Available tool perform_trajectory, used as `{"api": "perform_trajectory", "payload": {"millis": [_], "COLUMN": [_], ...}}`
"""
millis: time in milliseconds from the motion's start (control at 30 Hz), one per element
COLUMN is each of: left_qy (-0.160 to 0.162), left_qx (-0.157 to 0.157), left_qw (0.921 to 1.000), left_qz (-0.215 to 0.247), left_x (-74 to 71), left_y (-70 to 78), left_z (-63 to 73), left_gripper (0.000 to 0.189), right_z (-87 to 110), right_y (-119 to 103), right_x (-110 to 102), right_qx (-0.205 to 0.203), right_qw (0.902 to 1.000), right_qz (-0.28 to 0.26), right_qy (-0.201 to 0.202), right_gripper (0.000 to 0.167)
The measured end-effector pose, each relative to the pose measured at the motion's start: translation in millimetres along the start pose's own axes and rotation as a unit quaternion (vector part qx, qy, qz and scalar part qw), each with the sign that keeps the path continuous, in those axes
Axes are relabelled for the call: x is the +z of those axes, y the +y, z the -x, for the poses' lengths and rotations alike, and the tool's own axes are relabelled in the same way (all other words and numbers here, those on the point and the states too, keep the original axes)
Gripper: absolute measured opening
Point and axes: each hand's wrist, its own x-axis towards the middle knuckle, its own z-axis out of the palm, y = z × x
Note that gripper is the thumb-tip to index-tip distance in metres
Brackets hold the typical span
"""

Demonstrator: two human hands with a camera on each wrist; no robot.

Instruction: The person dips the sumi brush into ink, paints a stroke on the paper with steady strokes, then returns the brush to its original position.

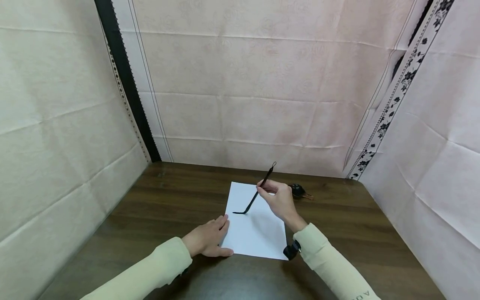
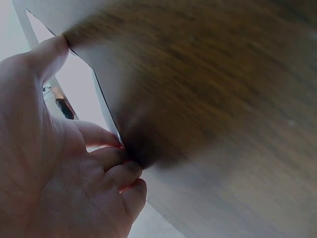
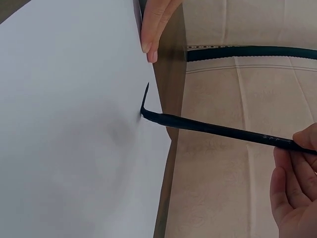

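My right hand (image 1: 279, 199) pinches a black calligraphy brush (image 1: 267, 176) between thumb and fingertips, high on its shaft. The brush slants down to the left, its wet-looking tip on a sheet of white paper (image 1: 253, 239). A short black ink line (image 1: 238, 213) runs left from the tip, near the sheet's left edge. In the right wrist view the brush (image 3: 198, 127) bends at its bristles where they meet the paper. The left hand (image 1: 211, 238) rests flat with fingers spread, its fingertips and thumb on the paper's left edge and lower left corner.
Behind the right hand, a small dark rounded object (image 1: 297, 191) with a brown stick-like part lies on the brown wooden table (image 1: 180, 196). Pale cloth panels (image 1: 262, 104) stand around the back and both sides. A black device (image 1: 291, 251) is strapped at the right wrist.
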Motion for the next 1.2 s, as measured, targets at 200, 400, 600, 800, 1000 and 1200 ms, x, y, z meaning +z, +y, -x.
{"api": "perform_trajectory", "payload": {"millis": [200,400,600,800,1000,1200], "left_qy": [0.001,-0.002,-0.002,0.001,-0.001,0.002], "left_qx": [0.004,0.002,0.002,0.004,0.003,0.005], "left_qw": [1.0,1.0,1.0,1.0,0.9999,0.9999], "left_qz": [-0.003,-0.001,0.002,0.008,0.012,0.013], "left_x": [1.9,1.5,0.4,-0.6,-0.9,-0.6], "left_y": [-0.8,-0.9,-0.3,0.2,0.4,0.3], "left_z": [-1.8,-2.6,-1.7,-0.4,0.9,0.8], "left_gripper": [0.097,0.098,0.097,0.097,0.097,0.097], "right_z": [1.3,2.9,5.1,6.5,8.3,9.7], "right_y": [2.1,5.2,7.3,8.4,9.9,13.6], "right_x": [-6.4,-12.4,-18.9,-26.8,-34.9,-42.2], "right_qx": [0.004,0.001,0.003,-0.004,-0.004,-0.009], "right_qw": [1.0,0.9999,0.9995,0.9988,0.9991,0.9988], "right_qz": [0.007,0.015,0.03,0.046,0.042,0.046], "right_qy": [-0.002,0.002,0.007,0.012,0.007,0.012], "right_gripper": [0.01,0.011,0.01,0.008,0.008,0.008]}}
